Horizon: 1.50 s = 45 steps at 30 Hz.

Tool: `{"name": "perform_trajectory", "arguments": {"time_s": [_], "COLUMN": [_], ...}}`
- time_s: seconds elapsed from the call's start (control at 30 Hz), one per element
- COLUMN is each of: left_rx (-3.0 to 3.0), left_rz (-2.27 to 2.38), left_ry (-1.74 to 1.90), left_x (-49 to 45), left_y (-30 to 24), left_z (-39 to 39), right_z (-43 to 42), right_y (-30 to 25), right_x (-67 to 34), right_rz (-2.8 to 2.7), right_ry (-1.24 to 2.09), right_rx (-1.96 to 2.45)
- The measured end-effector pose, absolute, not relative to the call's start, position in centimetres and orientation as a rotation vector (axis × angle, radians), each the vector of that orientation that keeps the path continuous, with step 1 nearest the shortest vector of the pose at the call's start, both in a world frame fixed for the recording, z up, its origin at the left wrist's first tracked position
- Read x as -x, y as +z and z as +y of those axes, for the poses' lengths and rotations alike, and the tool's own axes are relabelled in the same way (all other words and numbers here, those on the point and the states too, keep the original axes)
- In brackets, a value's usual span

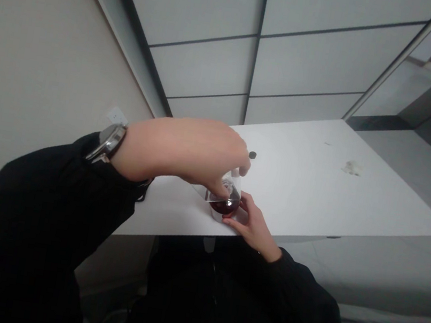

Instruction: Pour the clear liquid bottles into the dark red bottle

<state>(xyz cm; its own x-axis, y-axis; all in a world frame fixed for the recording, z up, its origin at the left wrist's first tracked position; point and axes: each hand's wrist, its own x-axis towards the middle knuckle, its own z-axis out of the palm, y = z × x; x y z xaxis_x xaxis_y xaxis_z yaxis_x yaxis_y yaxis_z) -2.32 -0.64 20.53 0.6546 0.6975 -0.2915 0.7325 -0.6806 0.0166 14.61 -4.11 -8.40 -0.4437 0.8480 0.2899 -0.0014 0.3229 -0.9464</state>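
Note:
My left hand (pixel 196 150), with a watch on its wrist, reaches across from the left. Its thumb and fingers are closed on a clear plastic piece (pixel 214 196) with a straight edge. Just under this lies a small round container (pixel 220 206), shiny and dark red above and paler below; its exact kind I cannot make out. My right hand (pixel 252 226) grips that container from the right, thumb in front and fingers behind. Part of the container is hidden by my left hand and the clear piece.
The white table (pixel 300 190) extends to the right. On it are a small dark round thing (pixel 252 155) just beyond my left fingers and a crumpled pale scrap (pixel 352 168) farther right. Panelled white doors (pixel 204 73) stand behind; a wall socket (pixel 117 115) is at left.

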Motion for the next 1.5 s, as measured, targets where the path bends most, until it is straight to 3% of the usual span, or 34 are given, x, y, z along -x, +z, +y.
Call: {"name": "perform_trajectory", "arguments": {"time_s": [0.13,0.47,0.97,1.5], "left_rx": [-2.698,-2.63,-2.767,-2.676], "left_rz": [1.178,1.145,1.113,1.127], "left_ry": [-0.562,-0.335,-0.636,-0.63], "left_x": [4.2,8.2,2.4,-0.7], "left_y": [20.1,18.3,20.6,20.6], "left_z": [-0.6,-1.0,-0.8,0.3], "right_z": [-3.8,-3.7,-3.8,-3.7], "right_y": [-8.8,-8.9,-8.7,-8.9], "right_x": [-14.9,-15.0,-14.9,-15.1], "right_rz": [-1.719,-1.712,-1.691,-1.757], "right_ry": [1.229,1.205,1.237,1.182], "right_rx": [0.758,0.769,0.776,0.812]}}
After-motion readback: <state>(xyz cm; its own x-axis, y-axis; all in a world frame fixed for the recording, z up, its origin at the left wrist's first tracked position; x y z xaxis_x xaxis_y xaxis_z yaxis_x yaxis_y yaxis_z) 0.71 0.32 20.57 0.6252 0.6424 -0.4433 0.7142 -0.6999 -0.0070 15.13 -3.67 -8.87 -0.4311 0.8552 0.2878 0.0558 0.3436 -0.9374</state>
